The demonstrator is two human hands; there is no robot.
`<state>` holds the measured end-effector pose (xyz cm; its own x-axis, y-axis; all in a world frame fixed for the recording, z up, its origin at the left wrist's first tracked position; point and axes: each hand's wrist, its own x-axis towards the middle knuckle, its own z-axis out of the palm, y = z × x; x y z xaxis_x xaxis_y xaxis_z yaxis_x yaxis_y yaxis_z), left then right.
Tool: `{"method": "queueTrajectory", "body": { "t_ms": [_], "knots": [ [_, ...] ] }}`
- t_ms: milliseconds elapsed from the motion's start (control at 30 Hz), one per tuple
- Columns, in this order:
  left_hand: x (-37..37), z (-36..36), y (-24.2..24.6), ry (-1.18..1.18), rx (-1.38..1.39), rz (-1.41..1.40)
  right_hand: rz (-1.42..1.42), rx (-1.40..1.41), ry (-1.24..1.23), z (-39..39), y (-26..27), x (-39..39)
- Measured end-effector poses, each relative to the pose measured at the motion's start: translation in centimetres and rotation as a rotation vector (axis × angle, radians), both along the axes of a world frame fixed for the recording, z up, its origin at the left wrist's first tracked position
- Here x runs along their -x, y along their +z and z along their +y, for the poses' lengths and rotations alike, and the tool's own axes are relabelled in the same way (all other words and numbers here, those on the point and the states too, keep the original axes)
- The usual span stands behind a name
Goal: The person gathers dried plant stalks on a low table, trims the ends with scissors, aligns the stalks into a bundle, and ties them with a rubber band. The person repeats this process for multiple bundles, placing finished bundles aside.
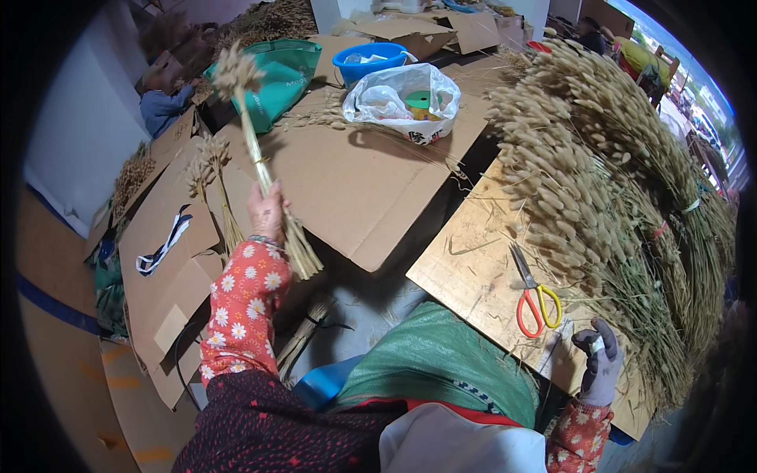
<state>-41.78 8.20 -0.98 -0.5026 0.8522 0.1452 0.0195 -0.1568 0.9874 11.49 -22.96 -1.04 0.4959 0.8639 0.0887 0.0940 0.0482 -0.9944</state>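
Note:
My bare left hand [267, 214] grips the stems of a tied bunch of dried bunny-tail grass [251, 133], its fluffy heads pointing up and away over the cardboard. My right hand [600, 358], in a grey glove, is raised above the wooden board [455, 266] with its fingers curled; nothing shows between them. Scissors [530, 295] with one red and one yellow handle lie on the board near that hand. Large piles of dried bunny-tail grass [562, 195] cover the board's right side. Smaller bunches [220, 189] rest on the cardboard beside my left forearm.
A white plastic bag [387, 103] holding a green-topped spool, a blue basin [368, 62] and a green bag [284, 77] stand on the cardboard [355, 195]. A white-and-dark strap [164, 242] lies left. A person in blue [164, 106] works at the back left.

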Motion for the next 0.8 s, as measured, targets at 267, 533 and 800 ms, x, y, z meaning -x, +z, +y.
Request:
{"method": "queueTrajectory", "body": {
  "t_ms": [267, 533, 800],
  "knots": [
    [10.8, 3.1, -3.1, 0.143, 0.115, 0.021, 0.067, 0.075, 0.089, 1.4, -1.0, 1.2],
    [16.1, 5.7, -6.8, 0.118, 0.424, 1.007, 0.139, 0.139, 0.14, 2.2, -1.7, 2.6],
    [18.7, 6.7, -12.3, 0.221, 0.439, 1.185, 0.03, 0.078, 0.172, 2.5, -2.6, 2.3]
  ]
}}
